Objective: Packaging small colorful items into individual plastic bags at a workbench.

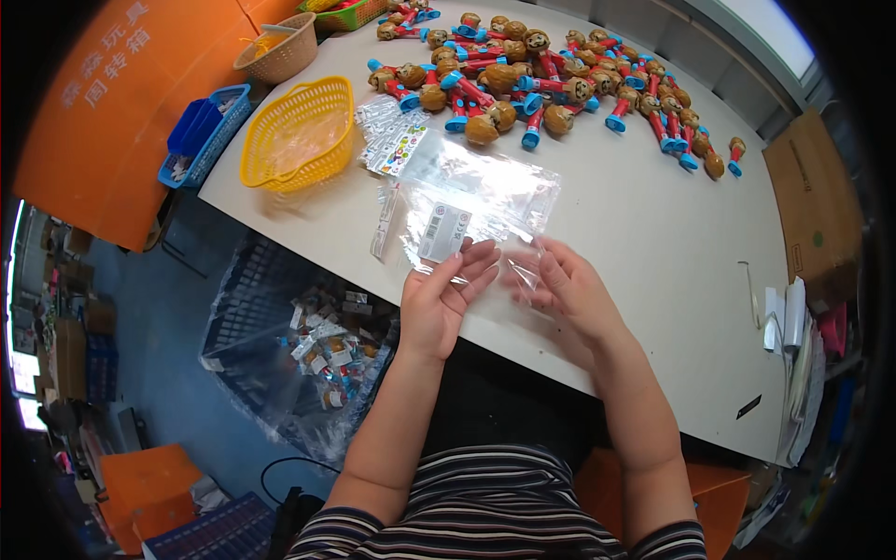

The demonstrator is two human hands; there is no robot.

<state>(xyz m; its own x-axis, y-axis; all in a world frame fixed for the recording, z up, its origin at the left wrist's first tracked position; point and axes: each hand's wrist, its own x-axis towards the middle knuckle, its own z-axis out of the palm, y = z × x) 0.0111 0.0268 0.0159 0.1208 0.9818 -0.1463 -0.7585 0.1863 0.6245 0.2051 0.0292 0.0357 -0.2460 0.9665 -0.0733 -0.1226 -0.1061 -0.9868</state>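
Observation:
A small transparent plastic bag (427, 265) with a grey barcode label (445, 231) is held over the table's front edge. My left hand (432, 310) has its lower left side, the thumb on the film and the fingers curled palm-up. Thumb and forefinger of my right hand (581, 289) pinch shiny film at the bag's right side; its other fingers are slightly blurred. Just beyond lies a stack of flat transparent bags (504, 177), some with a colourful printed header (403, 149). Farther back is a pile of toy figures (499, 79) with brown heads, red stems and blue bases.
A yellow basket (252, 154) stands on the table's left, with a tan basket (297, 49) behind it. Below the left edge, a blue crate lined with plastic film (245, 308) holds several bagged toys (329, 355). A cardboard box (814, 210) stands at the right.

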